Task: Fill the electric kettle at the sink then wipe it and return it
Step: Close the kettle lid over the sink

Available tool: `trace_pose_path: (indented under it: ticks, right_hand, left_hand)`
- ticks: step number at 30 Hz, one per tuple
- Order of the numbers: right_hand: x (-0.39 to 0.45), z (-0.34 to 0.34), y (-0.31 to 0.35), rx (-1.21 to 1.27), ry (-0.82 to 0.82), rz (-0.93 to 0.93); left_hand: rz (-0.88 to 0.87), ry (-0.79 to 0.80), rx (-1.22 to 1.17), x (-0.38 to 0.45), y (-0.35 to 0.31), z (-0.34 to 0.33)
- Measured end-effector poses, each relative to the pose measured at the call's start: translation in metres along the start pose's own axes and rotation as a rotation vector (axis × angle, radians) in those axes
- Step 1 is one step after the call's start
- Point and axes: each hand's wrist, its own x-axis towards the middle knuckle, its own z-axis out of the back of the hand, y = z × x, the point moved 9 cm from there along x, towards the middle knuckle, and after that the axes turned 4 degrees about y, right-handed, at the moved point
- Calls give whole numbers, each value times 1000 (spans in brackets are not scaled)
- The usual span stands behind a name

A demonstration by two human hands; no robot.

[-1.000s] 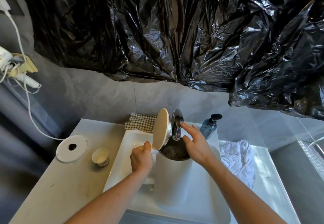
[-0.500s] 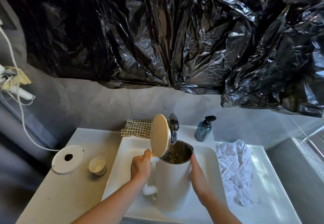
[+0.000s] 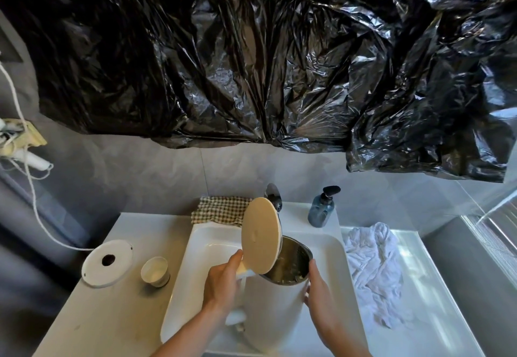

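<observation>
Kettle [image 3: 275,309] is sitting over the sink [image 3: 201,247], lower centre of the frame, both hands on it. Left hand [image 3: 222,282] is gripping the handle side, thumb up by the hinge. Right hand [image 3: 319,291] is pressing flat against the body on the right, fingers not curled around it. Lid [image 3: 261,235] is standing open, tilted up in front of the tap [image 3: 273,194]. Kettle base [image 3: 107,261] and a small cup [image 3: 154,270] are sitting on the counter [image 3: 112,314] at lower left. Checked cloth [image 3: 221,210] is lying behind the sink, soap bottle [image 3: 321,208] right of the tap, white rag [image 3: 373,267] at right.
</observation>
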Motion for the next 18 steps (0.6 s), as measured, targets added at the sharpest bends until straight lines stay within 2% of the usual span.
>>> trace_pose_path:
  ticks: [4,10,18]
  right_hand:
    - [-14,-9,-6,17,11,55]
    - [-25,-23,-17,-19,13,120]
    - [-31,-37,2,-100,19,152]
  left_hand:
    - [-75,146,-27,-10,-2,5]
    - [-122,308,80,-1,9,15]
    - [-119,301,314,6,-5,31]
